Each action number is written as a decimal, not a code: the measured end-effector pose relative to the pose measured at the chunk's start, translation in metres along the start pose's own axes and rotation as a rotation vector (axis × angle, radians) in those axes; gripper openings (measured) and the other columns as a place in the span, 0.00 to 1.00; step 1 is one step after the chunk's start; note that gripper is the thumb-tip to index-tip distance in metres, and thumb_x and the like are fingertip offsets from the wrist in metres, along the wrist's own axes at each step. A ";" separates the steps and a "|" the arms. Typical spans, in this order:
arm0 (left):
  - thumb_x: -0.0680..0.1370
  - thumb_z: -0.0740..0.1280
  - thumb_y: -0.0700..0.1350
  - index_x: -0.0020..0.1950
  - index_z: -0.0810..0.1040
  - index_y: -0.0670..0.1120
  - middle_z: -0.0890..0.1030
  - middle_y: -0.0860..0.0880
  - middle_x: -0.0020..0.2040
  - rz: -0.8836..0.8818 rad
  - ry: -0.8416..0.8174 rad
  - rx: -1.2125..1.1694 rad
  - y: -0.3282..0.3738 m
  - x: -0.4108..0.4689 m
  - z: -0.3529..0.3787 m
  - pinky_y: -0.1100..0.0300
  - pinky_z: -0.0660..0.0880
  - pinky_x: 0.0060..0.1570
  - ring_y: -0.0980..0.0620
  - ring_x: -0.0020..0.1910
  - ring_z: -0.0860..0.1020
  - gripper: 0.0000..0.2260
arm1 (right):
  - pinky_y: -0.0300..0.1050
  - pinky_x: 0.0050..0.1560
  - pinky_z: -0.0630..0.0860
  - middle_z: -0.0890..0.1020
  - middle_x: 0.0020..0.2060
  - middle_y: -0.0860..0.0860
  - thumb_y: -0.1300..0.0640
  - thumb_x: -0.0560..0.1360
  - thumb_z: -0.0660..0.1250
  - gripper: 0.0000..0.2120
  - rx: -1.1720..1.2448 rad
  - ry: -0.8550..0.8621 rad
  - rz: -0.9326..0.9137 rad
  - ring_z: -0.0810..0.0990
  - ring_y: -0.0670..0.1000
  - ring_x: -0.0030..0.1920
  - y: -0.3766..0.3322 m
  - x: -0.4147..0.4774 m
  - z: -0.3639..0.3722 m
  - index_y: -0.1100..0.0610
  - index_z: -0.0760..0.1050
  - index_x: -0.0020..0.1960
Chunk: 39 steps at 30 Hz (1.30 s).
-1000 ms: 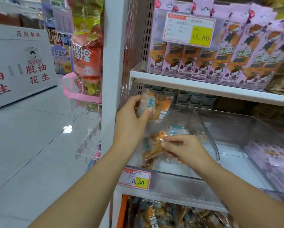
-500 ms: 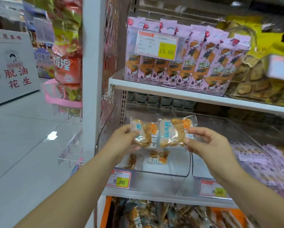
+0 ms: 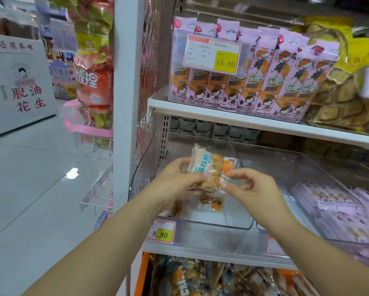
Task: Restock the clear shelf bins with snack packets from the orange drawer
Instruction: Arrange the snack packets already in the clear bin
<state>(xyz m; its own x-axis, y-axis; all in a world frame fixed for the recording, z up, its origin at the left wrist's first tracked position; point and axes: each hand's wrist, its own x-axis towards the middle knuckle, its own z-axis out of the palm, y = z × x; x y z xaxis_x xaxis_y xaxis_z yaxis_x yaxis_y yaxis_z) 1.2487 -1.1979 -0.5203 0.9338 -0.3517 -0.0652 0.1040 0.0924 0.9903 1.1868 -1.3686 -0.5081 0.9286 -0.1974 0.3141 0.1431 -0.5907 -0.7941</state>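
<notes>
The left hand (image 3: 175,180) grips a snack packet (image 3: 207,167), nearly upright, while the right hand (image 3: 252,184) pinches its right edge. Both hover directly above the leftmost clear bin (image 3: 239,226), where other packets (image 3: 209,205) lie.

Two clear packets (image 3: 207,169) of orange-brown snacks with teal lettering are bunched together upright, pinched between the left hand (image 3: 175,178) and right hand (image 3: 252,184) just above the left bin (image 3: 239,226). That bin's see-through and nearly bare, with a few packs (image 3: 211,205) lying flat on its floor. The drawer (image 3: 139,274) sits nearest, below, orange-edged and crammed full.
</notes>
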 end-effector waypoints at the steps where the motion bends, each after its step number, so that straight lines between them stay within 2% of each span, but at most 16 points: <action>1: 0.72 0.72 0.36 0.64 0.69 0.44 0.81 0.46 0.55 0.059 0.015 0.142 -0.001 0.001 -0.005 0.57 0.81 0.44 0.52 0.46 0.82 0.23 | 0.27 0.38 0.68 0.75 0.43 0.42 0.54 0.69 0.74 0.10 -0.127 -0.002 -0.039 0.74 0.39 0.37 0.003 0.001 -0.006 0.43 0.77 0.46; 3: 0.70 0.75 0.39 0.60 0.71 0.48 0.80 0.52 0.56 0.196 0.011 0.531 -0.001 0.002 -0.013 0.55 0.78 0.53 0.54 0.51 0.80 0.22 | 0.32 0.49 0.67 0.72 0.48 0.41 0.53 0.69 0.74 0.13 -0.308 -0.006 -0.088 0.72 0.40 0.45 0.011 0.004 -0.020 0.41 0.74 0.47; 5: 0.69 0.76 0.42 0.56 0.73 0.52 0.79 0.55 0.54 0.255 -0.031 0.817 -0.004 0.000 -0.014 0.60 0.76 0.53 0.56 0.50 0.79 0.20 | 0.36 0.57 0.66 0.71 0.52 0.43 0.53 0.69 0.75 0.16 -0.416 -0.067 -0.061 0.71 0.43 0.52 0.020 0.006 -0.031 0.42 0.74 0.54; 7: 0.70 0.75 0.42 0.56 0.74 0.52 0.79 0.54 0.52 0.258 -0.096 0.969 -0.010 0.001 -0.008 0.62 0.75 0.47 0.55 0.47 0.78 0.18 | 0.38 0.57 0.69 0.71 0.56 0.45 0.53 0.70 0.74 0.20 -0.442 -0.151 0.008 0.72 0.44 0.53 0.029 0.007 -0.035 0.47 0.74 0.61; 9: 0.71 0.73 0.40 0.59 0.74 0.49 0.78 0.51 0.54 0.276 -0.143 1.066 -0.017 0.006 0.001 0.64 0.70 0.44 0.53 0.49 0.76 0.19 | 0.38 0.52 0.72 0.73 0.57 0.45 0.55 0.71 0.73 0.23 -0.382 -0.181 0.036 0.76 0.44 0.49 0.035 0.007 -0.036 0.48 0.73 0.64; 12: 0.71 0.73 0.39 0.63 0.74 0.46 0.74 0.50 0.56 0.305 -0.176 1.103 -0.027 0.017 0.014 0.68 0.64 0.43 0.54 0.51 0.72 0.21 | 0.31 0.44 0.71 0.73 0.56 0.42 0.56 0.72 0.72 0.23 -0.312 -0.163 -0.008 0.76 0.39 0.43 0.042 0.007 -0.034 0.47 0.73 0.65; 15: 0.70 0.73 0.38 0.63 0.74 0.47 0.73 0.50 0.56 0.280 -0.201 1.107 -0.041 0.031 0.026 0.65 0.69 0.47 0.52 0.52 0.74 0.22 | 0.26 0.40 0.71 0.73 0.51 0.40 0.56 0.71 0.73 0.22 -0.241 -0.153 -0.042 0.76 0.37 0.41 0.049 0.008 -0.033 0.46 0.73 0.64; 18: 0.69 0.72 0.37 0.64 0.73 0.47 0.75 0.49 0.60 0.247 -0.157 1.097 -0.049 0.048 0.033 0.68 0.68 0.45 0.52 0.52 0.75 0.24 | 0.25 0.41 0.72 0.70 0.48 0.36 0.54 0.71 0.73 0.23 -0.212 -0.159 -0.054 0.76 0.36 0.41 0.056 0.010 -0.034 0.45 0.72 0.65; 23: 0.70 0.69 0.36 0.63 0.74 0.47 0.66 0.52 0.54 0.277 -0.051 1.148 -0.049 0.065 0.033 0.60 0.70 0.59 0.49 0.58 0.72 0.22 | 0.28 0.45 0.73 0.68 0.50 0.34 0.52 0.73 0.71 0.24 -0.156 -0.173 -0.044 0.76 0.35 0.43 0.063 0.010 -0.034 0.43 0.71 0.66; 26: 0.72 0.68 0.39 0.64 0.73 0.50 0.62 0.53 0.52 0.313 -0.006 1.245 -0.050 0.064 0.034 0.61 0.66 0.59 0.48 0.57 0.65 0.21 | 0.35 0.50 0.76 0.69 0.55 0.40 0.52 0.73 0.71 0.24 -0.138 -0.160 -0.053 0.76 0.36 0.43 0.064 0.009 -0.034 0.43 0.70 0.67; 28: 0.72 0.71 0.41 0.65 0.72 0.52 0.61 0.53 0.53 0.299 -0.011 1.241 -0.047 0.061 0.032 0.63 0.63 0.55 0.51 0.56 0.63 0.23 | 0.33 0.49 0.75 0.69 0.55 0.41 0.52 0.73 0.71 0.25 -0.132 -0.160 -0.059 0.76 0.36 0.43 0.065 0.009 -0.033 0.43 0.70 0.67; 31: 0.71 0.75 0.47 0.69 0.69 0.54 0.63 0.54 0.57 0.235 -0.041 1.161 -0.039 0.054 0.026 0.63 0.66 0.58 0.52 0.60 0.67 0.29 | 0.30 0.48 0.74 0.70 0.54 0.40 0.52 0.72 0.71 0.24 -0.129 -0.164 -0.061 0.76 0.36 0.43 0.065 0.009 -0.033 0.42 0.71 0.67; 33: 0.71 0.74 0.50 0.70 0.67 0.54 0.65 0.54 0.61 0.188 -0.017 1.039 -0.031 0.049 0.017 0.65 0.70 0.53 0.54 0.60 0.69 0.29 | 0.33 0.50 0.75 0.70 0.50 0.37 0.52 0.72 0.71 0.24 -0.121 -0.162 -0.057 0.76 0.36 0.44 0.063 0.008 -0.033 0.43 0.71 0.67; 35: 0.75 0.71 0.51 0.71 0.67 0.52 0.68 0.52 0.65 0.117 0.051 0.940 -0.024 0.046 0.005 0.65 0.70 0.47 0.53 0.60 0.71 0.26 | 0.35 0.51 0.75 0.71 0.51 0.39 0.53 0.73 0.71 0.24 -0.125 -0.159 -0.058 0.76 0.37 0.44 0.062 0.007 -0.034 0.43 0.71 0.67; 37: 0.78 0.67 0.50 0.71 0.67 0.49 0.70 0.48 0.68 0.000 0.089 1.003 -0.023 0.043 -0.007 0.62 0.68 0.51 0.51 0.59 0.72 0.23 | 0.35 0.51 0.75 0.70 0.52 0.40 0.53 0.73 0.71 0.24 -0.130 -0.155 -0.057 0.76 0.36 0.44 0.062 0.007 -0.034 0.43 0.71 0.67; 39: 0.77 0.67 0.51 0.73 0.64 0.51 0.67 0.47 0.71 -0.160 -0.016 1.223 -0.026 0.040 -0.014 0.61 0.67 0.54 0.48 0.62 0.72 0.25 | 0.35 0.51 0.74 0.70 0.51 0.39 0.53 0.73 0.71 0.24 -0.122 -0.153 -0.051 0.76 0.37 0.45 0.061 0.006 -0.034 0.43 0.70 0.67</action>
<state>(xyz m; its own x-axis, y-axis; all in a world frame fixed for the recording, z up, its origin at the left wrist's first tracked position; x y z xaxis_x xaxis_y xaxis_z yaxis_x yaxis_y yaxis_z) 1.2879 -1.2014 -0.5500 0.9349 -0.2909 -0.2033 -0.1797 -0.8820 0.4357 1.1894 -1.4324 -0.5369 0.9637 -0.0492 0.2625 0.1575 -0.6889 -0.7075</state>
